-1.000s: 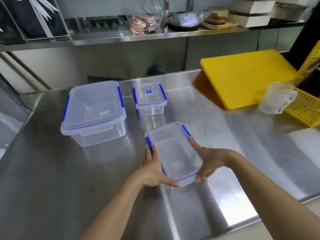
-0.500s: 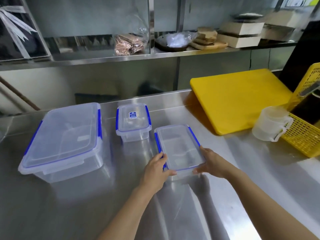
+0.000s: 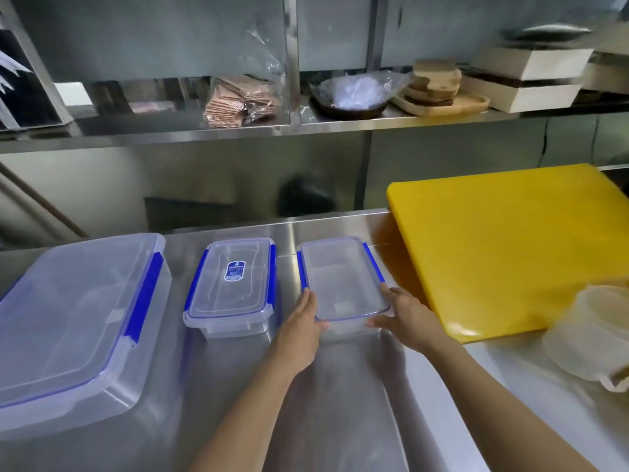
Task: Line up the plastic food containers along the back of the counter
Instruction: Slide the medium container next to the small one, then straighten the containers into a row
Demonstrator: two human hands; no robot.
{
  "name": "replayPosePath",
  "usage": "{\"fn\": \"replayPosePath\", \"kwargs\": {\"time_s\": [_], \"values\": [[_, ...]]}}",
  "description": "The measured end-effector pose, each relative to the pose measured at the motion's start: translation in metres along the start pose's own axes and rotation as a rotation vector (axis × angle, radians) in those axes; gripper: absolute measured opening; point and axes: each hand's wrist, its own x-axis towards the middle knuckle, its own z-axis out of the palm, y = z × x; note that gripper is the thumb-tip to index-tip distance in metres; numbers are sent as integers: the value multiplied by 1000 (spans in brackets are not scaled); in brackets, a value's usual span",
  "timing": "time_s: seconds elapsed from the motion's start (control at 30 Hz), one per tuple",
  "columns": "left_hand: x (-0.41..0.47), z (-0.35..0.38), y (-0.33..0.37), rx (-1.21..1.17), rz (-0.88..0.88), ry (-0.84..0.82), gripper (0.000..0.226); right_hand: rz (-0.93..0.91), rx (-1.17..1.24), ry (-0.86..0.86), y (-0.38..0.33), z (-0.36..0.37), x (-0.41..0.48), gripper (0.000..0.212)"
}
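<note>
Three clear plastic containers with blue lid clips stand on the steel counter (image 3: 340,420). The large container (image 3: 78,321) is at the left. The small container (image 3: 235,284) with a blue label sits in the middle. To its right is the shallow container (image 3: 342,275), near the counter's back edge. My left hand (image 3: 301,321) grips its near left corner and my right hand (image 3: 401,313) grips its near right corner.
A yellow cutting board (image 3: 510,247) leans at the right, close beside the shallow container. A translucent measuring jug (image 3: 592,332) stands at the far right. A steel shelf (image 3: 306,126) above the counter carries bags, wooden boards and boxes.
Both hands have pushed the shallow container away from me toward the counter's back, and it now sits beside the small container. The camera has moved closer.
</note>
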Motion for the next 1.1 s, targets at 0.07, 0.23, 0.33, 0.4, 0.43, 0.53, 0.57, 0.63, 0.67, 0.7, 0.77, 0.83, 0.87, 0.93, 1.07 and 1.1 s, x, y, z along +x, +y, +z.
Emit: {"fn": "replayPosePath", "kwargs": {"time_s": [0.07, 0.23, 0.33, 0.4, 0.43, 0.53, 0.57, 0.63, 0.67, 0.7, 0.77, 0.83, 0.87, 0.93, 1.07, 1.1], "values": [[15, -2, 2, -22, -15, 3, 62, -21, -14, 14, 3, -1, 14, 70], [33, -3, 2, -91, -47, 15, 63, -97, -119, 74, 11, 0, 39, 70], [32, 0, 0, -112, -38, 35, 63, -165, -205, 116, 18, 3, 42, 72], [31, 2, 2, -123, -34, 42, 63, -187, -219, 141, 21, 4, 41, 73], [31, 4, 4, -133, -30, 43, 62, -193, -223, 150, 24, 3, 40, 74], [34, 14, 18, -189, -23, 28, 62, -196, -272, 157, 38, -4, 35, 75], [36, 19, 24, -201, -19, 20, 62, -182, -285, 155, 44, -7, 33, 75], [40, 29, 36, -187, 0, 0, 62, -128, -298, 150, 57, -15, 29, 74], [43, 33, 41, -170, 13, -10, 61, -97, -296, 149, 63, -19, 28, 74], [46, 37, 45, -151, 22, -18, 61, -75, -293, 148, 67, -21, 26, 74], [51, 42, 48, -110, 29, -23, 61, -65, -316, 143, 73, -24, 23, 70], [52, 42, 48, -71, 29, -18, 61, -72, -336, 134, 73, -24, 21, 70], [50, 40, 47, -45, 40, -10, 61, -75, -334, 132, 70, -23, 20, 72], [45, 34, 45, 3, 84, 54, 60, -92, -326, 145, 58, -23, 18, 77], [24, 0, 25, -45, 84, 387, 52, -206, -140, 320, 13, -17, 13, 68], [19, -12, 15, -33, 83, 510, 48, -239, -73, 333, -1, -11, 13, 64]]}}
